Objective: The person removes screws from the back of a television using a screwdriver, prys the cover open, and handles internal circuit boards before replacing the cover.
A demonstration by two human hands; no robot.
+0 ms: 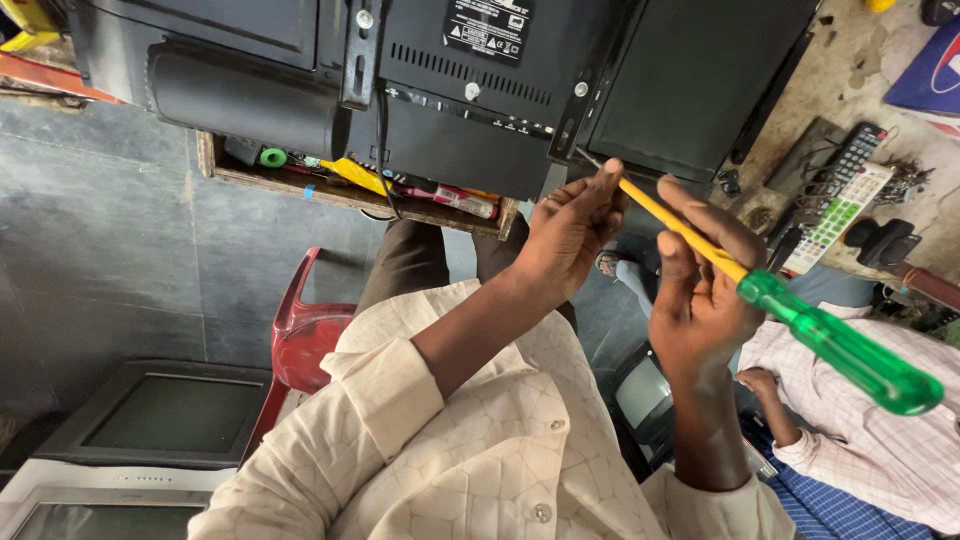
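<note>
My screwdriver (790, 315) has a yellow shaft and clear green handle; my shirt sleeve (400, 400) is cream, honeycomb-patterned; the television back (470, 110) is black.

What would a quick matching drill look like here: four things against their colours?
Things:
1. screwdriver handle
2. screwdriver shaft
3. chair
4. TV back

Colours:
A. red
B. black
C. green
D. yellow

Pairs: 1-C, 2-D, 3-A, 4-B
</note>
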